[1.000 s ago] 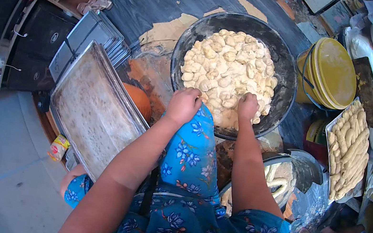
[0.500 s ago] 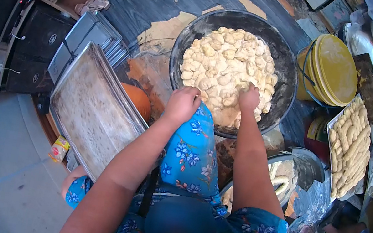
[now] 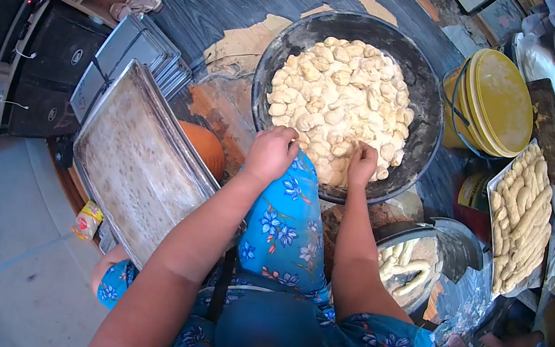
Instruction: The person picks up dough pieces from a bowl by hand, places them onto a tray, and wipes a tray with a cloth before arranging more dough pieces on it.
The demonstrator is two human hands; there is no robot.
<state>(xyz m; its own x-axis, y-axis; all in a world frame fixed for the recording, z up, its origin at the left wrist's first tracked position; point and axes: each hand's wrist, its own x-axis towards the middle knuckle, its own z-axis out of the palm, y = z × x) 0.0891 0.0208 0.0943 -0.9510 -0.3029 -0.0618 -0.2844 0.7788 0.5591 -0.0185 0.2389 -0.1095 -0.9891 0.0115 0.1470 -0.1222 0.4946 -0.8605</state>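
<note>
A wide black basin (image 3: 426, 99) holds a heap of floured, pale dough pieces (image 3: 340, 89). My left hand (image 3: 274, 150) rests at my knee by the basin's near left rim, its fingers curled closed; what they hold, if anything, is hidden. Over the near part of the dough heap, my right hand (image 3: 363, 163) has its fingers pinched together, pointing away from me. Whether a bit of dough sits in that pinch I cannot make out. The blue flowered cloth (image 3: 286, 211) over my knee lies between my forearms.
Stacked metal baking trays (image 3: 139, 160) lean at my left. On the right are a lidded yellow bucket (image 3: 500, 103), a tray of twisted dough (image 3: 521, 217) and a container with dough strips (image 3: 410, 269). An orange round object (image 3: 200, 151) shows behind the trays.
My right hand has drawn back toward me and slightly left, from the dough heap to its near edge, with the fingers now pinched. My left hand has barely moved.
</note>
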